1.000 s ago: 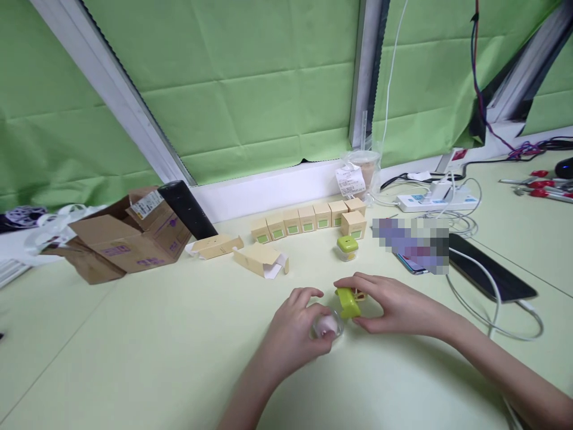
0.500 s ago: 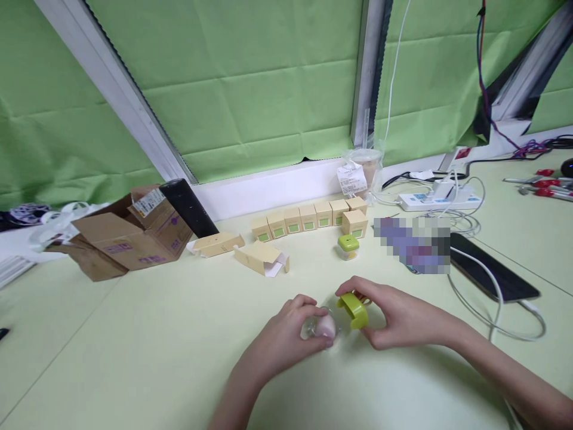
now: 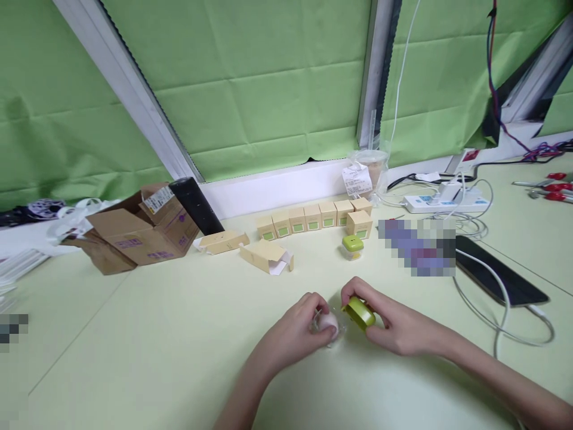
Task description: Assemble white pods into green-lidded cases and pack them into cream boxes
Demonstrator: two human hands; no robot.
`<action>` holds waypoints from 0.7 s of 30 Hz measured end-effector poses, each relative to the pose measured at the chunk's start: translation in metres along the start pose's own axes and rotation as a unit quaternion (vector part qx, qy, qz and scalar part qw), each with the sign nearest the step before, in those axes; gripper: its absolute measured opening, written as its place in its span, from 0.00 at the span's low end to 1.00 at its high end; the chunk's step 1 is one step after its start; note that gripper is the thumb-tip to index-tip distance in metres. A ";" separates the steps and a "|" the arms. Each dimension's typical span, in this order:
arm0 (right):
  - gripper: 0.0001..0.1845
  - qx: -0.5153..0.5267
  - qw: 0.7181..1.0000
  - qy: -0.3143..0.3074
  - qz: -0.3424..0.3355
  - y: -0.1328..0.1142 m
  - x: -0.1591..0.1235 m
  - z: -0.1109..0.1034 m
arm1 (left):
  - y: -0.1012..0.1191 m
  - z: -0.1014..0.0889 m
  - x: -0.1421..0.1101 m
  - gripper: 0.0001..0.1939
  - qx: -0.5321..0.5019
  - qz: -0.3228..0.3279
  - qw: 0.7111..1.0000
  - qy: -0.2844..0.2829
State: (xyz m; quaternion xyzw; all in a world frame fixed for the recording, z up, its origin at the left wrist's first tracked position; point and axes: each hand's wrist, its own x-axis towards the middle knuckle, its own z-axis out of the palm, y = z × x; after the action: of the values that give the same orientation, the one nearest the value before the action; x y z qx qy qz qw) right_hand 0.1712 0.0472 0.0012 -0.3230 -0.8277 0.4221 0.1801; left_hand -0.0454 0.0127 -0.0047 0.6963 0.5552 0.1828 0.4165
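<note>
My left hand (image 3: 293, 334) grips a small clear jar (image 3: 328, 324) with something pale pink inside, low over the pale green table (image 3: 147, 352). My right hand (image 3: 396, 322) holds a lime green lid (image 3: 359, 313) tilted right beside the jar's open side, the two nearly touching. Farther back stands a second small jar with a green lid (image 3: 352, 246), closed and apart from both hands.
A row of several small tan boxes (image 3: 313, 218) lines the back, with two opened boxes (image 3: 267, 257) lying flat nearby. A torn cardboard carton (image 3: 138, 233) and black cylinder (image 3: 196, 206) sit at left. A phone (image 3: 499, 278), cables and power strip (image 3: 441, 203) lie at right.
The green lid has moved left, closer to the jar, and tilted. Both hands have drawn together. The camera view shifted slightly left.
</note>
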 end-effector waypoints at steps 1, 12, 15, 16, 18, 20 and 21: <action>0.23 -0.007 1.000 0.007 -0.004 0.001 0.001 0.001 | -0.002 0.002 0.002 0.08 -0.024 0.004 1.000 0.008; 0.28 -0.134 0.977 0.165 0.018 0.008 0.014 0.026 | 0.011 0.017 0.014 0.09 -0.539 -0.038 0.839 0.054; 0.21 -0.189 0.968 0.164 -0.012 0.007 0.014 0.016 | 0.014 0.023 0.014 0.08 -0.637 -0.028 0.770 0.002; 0.20 -0.215 0.965 0.152 -0.018 0.006 0.013 0.013 | 0.013 0.025 0.014 0.08 -0.661 -0.040 0.749 -0.011; 0.20 -0.267 0.955 0.128 -0.028 0.005 0.012 0.006 | 0.011 0.028 0.015 0.09 -0.694 -0.068 0.716 -0.029; 0.20 -0.296 0.947 0.120 -0.037 0.005 0.011 0.003 | 0.011 0.030 0.016 0.09 -0.707 -0.085 0.701 -0.033; 0.20 -0.291 0.948 0.121 -0.041 0.005 0.010 0.002 | 0.011 0.030 0.016 0.10 -0.708 -0.089 0.700 -0.033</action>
State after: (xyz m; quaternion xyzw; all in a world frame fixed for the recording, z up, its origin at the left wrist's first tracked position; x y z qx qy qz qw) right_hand 0.1645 0.0555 -0.0040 -0.3760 -0.8989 0.1130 0.1946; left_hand -0.0119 0.0155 -0.0165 0.1495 0.3071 0.4610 0.8190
